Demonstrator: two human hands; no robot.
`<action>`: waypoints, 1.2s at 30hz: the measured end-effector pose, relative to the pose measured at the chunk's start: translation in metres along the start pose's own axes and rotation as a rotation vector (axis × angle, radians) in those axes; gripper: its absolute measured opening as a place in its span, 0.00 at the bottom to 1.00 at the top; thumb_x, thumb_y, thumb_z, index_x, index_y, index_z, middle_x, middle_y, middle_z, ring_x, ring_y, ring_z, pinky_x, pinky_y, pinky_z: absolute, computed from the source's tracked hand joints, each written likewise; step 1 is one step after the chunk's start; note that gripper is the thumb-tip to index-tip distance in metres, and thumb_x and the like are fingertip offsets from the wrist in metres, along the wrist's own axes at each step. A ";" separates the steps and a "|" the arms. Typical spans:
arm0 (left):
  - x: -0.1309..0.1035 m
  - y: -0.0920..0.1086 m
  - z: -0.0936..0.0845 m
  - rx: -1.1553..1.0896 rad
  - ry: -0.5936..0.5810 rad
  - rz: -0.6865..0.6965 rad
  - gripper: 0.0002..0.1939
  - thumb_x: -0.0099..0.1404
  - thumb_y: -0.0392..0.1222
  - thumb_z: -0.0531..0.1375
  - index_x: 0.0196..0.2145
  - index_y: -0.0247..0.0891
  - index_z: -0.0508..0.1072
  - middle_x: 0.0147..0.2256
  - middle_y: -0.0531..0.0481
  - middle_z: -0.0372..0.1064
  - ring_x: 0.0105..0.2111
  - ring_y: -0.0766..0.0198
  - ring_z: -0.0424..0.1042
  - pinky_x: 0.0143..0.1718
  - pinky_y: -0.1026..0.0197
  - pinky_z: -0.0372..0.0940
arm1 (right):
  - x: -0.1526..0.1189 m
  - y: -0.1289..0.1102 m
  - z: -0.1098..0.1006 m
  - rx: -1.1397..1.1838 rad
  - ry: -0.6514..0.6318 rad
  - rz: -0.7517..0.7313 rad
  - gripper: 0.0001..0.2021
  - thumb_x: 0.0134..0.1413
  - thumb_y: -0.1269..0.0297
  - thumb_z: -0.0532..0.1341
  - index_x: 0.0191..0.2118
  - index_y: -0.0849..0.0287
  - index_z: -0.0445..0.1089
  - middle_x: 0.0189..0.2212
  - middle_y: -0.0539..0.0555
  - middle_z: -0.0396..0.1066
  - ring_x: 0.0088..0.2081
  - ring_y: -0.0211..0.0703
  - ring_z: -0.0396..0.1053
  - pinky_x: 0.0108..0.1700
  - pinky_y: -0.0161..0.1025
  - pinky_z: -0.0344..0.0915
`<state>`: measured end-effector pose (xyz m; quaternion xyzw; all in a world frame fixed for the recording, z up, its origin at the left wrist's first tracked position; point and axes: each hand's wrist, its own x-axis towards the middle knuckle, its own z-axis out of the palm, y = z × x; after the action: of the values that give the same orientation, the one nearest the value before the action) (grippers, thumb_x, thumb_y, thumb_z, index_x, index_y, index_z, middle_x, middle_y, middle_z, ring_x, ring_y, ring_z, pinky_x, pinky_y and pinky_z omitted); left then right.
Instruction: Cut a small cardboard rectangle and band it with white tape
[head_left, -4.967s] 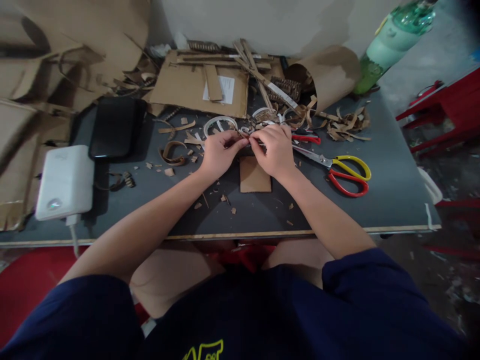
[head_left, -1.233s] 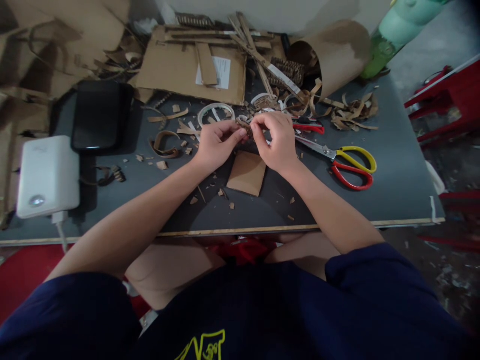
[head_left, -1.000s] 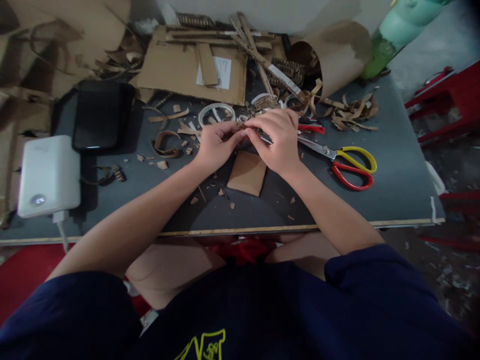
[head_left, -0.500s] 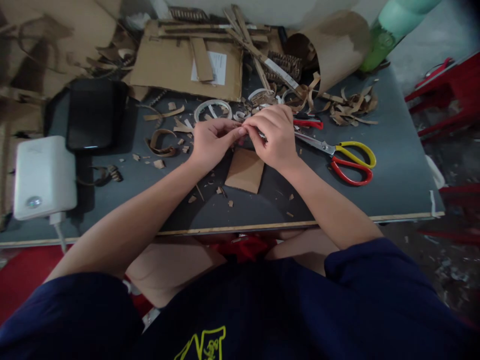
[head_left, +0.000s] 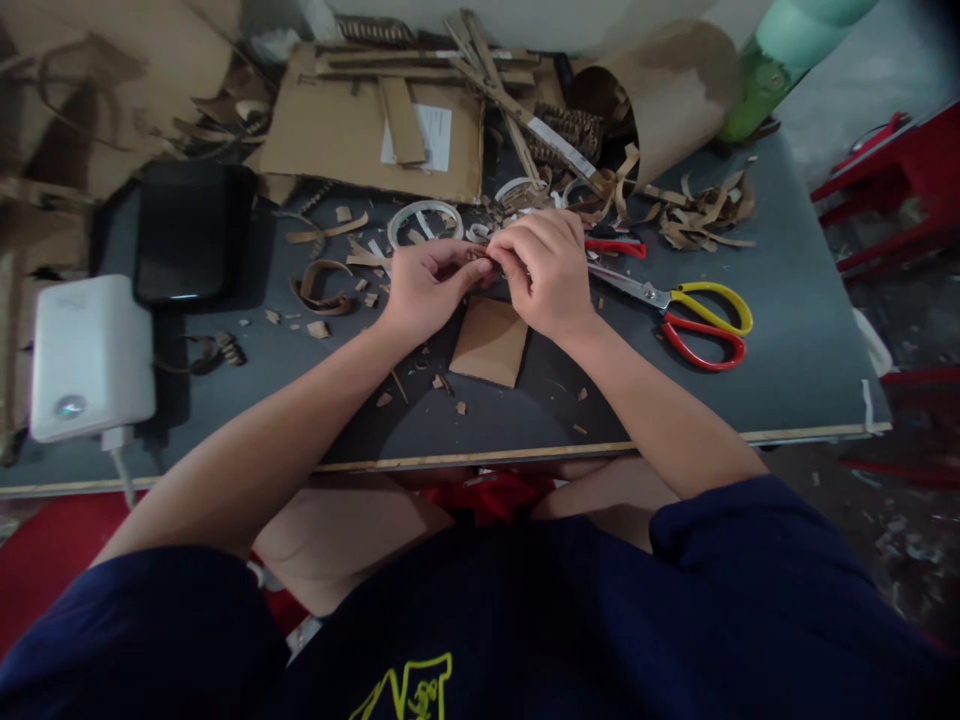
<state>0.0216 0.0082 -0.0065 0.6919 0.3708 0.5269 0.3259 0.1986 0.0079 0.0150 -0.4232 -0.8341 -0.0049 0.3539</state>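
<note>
My left hand (head_left: 429, 282) and my right hand (head_left: 550, 268) meet over the middle of the table, fingertips nearly touching. Both pinch a small brown piece of cardboard (head_left: 480, 254), mostly covered by the fingers. Just below them, a flat cardboard square (head_left: 490, 343) lies on the grey tabletop. To the right of my right hand rest scissors (head_left: 657, 297) with one yellow and one red handle, their tips hidden behind the hand. A red-handled tool (head_left: 616, 247), partly covered, lies behind the scissors. Beyond my left hand is a tape roll (head_left: 393, 228).
At the left stand a white power bank (head_left: 94, 350) with a cable and a black box-like object (head_left: 182, 230). Cardboard sheets (head_left: 315, 130), strips and scraps (head_left: 705, 210) crowd the back. A cardboard tube (head_left: 675, 95) and a green bottle (head_left: 772, 75) stand at the back right.
The hands stay in almost the same place, with only slight finger movement. A little more of the brown piece shows between the fingertips.
</note>
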 end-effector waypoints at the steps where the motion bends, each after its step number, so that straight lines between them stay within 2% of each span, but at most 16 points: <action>1: 0.000 0.000 0.000 -0.002 -0.001 -0.004 0.20 0.65 0.60 0.65 0.34 0.39 0.78 0.28 0.49 0.74 0.28 0.65 0.74 0.31 0.63 0.72 | 0.000 0.000 0.000 -0.002 0.004 0.004 0.22 0.73 0.54 0.41 0.40 0.52 0.70 0.39 0.55 0.74 0.50 0.48 0.70 0.59 0.53 0.61; 10: -0.001 0.001 -0.001 -0.006 -0.028 -0.018 0.21 0.65 0.62 0.64 0.37 0.38 0.76 0.29 0.49 0.75 0.29 0.65 0.74 0.30 0.64 0.71 | 0.000 0.001 0.004 0.018 0.044 0.015 0.22 0.73 0.53 0.41 0.40 0.53 0.69 0.39 0.55 0.73 0.49 0.47 0.70 0.57 0.52 0.62; 15: 0.000 0.000 0.000 -0.004 0.002 -0.014 0.21 0.64 0.63 0.63 0.35 0.40 0.76 0.28 0.50 0.73 0.28 0.65 0.74 0.30 0.63 0.70 | 0.001 0.007 0.001 0.011 0.110 0.044 0.24 0.73 0.50 0.39 0.42 0.53 0.70 0.40 0.55 0.73 0.49 0.47 0.70 0.58 0.53 0.63; 20: 0.001 -0.003 -0.001 -0.008 0.046 -0.052 0.19 0.66 0.61 0.62 0.37 0.41 0.76 0.29 0.50 0.73 0.27 0.65 0.74 0.31 0.62 0.72 | 0.007 0.027 -0.009 -0.072 0.278 0.143 0.25 0.72 0.48 0.43 0.42 0.52 0.73 0.40 0.58 0.75 0.48 0.50 0.70 0.55 0.52 0.63; 23: 0.001 -0.003 -0.001 -0.022 0.072 -0.065 0.21 0.67 0.63 0.61 0.39 0.42 0.77 0.30 0.49 0.74 0.27 0.65 0.74 0.31 0.62 0.72 | 0.010 0.039 -0.013 -0.164 0.471 0.190 0.24 0.72 0.49 0.44 0.48 0.52 0.75 0.44 0.58 0.78 0.49 0.48 0.70 0.56 0.48 0.61; 24: 0.001 -0.003 -0.001 -0.028 0.077 -0.064 0.22 0.67 0.64 0.60 0.39 0.42 0.78 0.30 0.49 0.75 0.27 0.65 0.74 0.31 0.62 0.72 | 0.011 0.041 -0.013 -0.172 0.480 0.184 0.24 0.72 0.49 0.43 0.51 0.52 0.74 0.46 0.58 0.78 0.51 0.48 0.70 0.56 0.48 0.60; 25: 0.001 -0.003 0.000 -0.029 0.078 -0.064 0.22 0.67 0.65 0.60 0.40 0.43 0.78 0.31 0.49 0.75 0.28 0.65 0.75 0.31 0.62 0.72 | 0.010 0.041 -0.013 -0.162 0.436 0.161 0.24 0.72 0.49 0.43 0.54 0.52 0.72 0.47 0.58 0.77 0.51 0.48 0.70 0.57 0.48 0.60; 27: 0.001 -0.004 0.000 -0.015 0.081 -0.057 0.23 0.68 0.66 0.59 0.41 0.43 0.78 0.31 0.48 0.75 0.28 0.65 0.75 0.32 0.62 0.72 | 0.008 0.036 -0.014 -0.107 0.225 0.077 0.25 0.71 0.47 0.44 0.56 0.53 0.69 0.47 0.58 0.76 0.52 0.50 0.70 0.57 0.49 0.61; 29: 0.001 -0.007 -0.001 0.015 0.081 -0.052 0.24 0.69 0.65 0.57 0.44 0.43 0.78 0.32 0.48 0.75 0.28 0.64 0.75 0.31 0.61 0.72 | 0.006 0.029 -0.012 -0.057 0.007 -0.012 0.24 0.70 0.45 0.46 0.53 0.54 0.70 0.43 0.57 0.77 0.49 0.50 0.72 0.55 0.49 0.64; 31: 0.000 -0.012 -0.002 0.047 0.079 -0.054 0.24 0.71 0.64 0.55 0.49 0.44 0.75 0.34 0.47 0.76 0.30 0.63 0.76 0.33 0.60 0.72 | 0.004 0.022 -0.010 -0.060 -0.097 -0.021 0.23 0.71 0.47 0.45 0.46 0.55 0.72 0.38 0.56 0.77 0.44 0.49 0.74 0.50 0.47 0.66; 34: 0.001 -0.015 -0.008 0.085 0.007 -0.021 0.33 0.67 0.67 0.60 0.62 0.47 0.65 0.43 0.42 0.76 0.38 0.57 0.78 0.38 0.57 0.73 | 0.002 0.021 -0.008 -0.095 -0.047 0.099 0.26 0.73 0.49 0.40 0.42 0.56 0.71 0.34 0.56 0.77 0.38 0.46 0.75 0.42 0.42 0.66; 36: 0.002 -0.010 -0.015 0.116 -0.159 0.034 0.46 0.58 0.70 0.66 0.66 0.49 0.58 0.49 0.40 0.74 0.44 0.53 0.77 0.41 0.54 0.73 | 0.001 0.027 -0.008 -0.092 0.059 0.179 0.27 0.72 0.46 0.38 0.42 0.55 0.70 0.33 0.55 0.76 0.37 0.45 0.75 0.40 0.40 0.66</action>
<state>0.0059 0.0162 -0.0105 0.7555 0.3617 0.4534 0.3046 0.2219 0.0236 0.0142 -0.5115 -0.7810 -0.0241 0.3574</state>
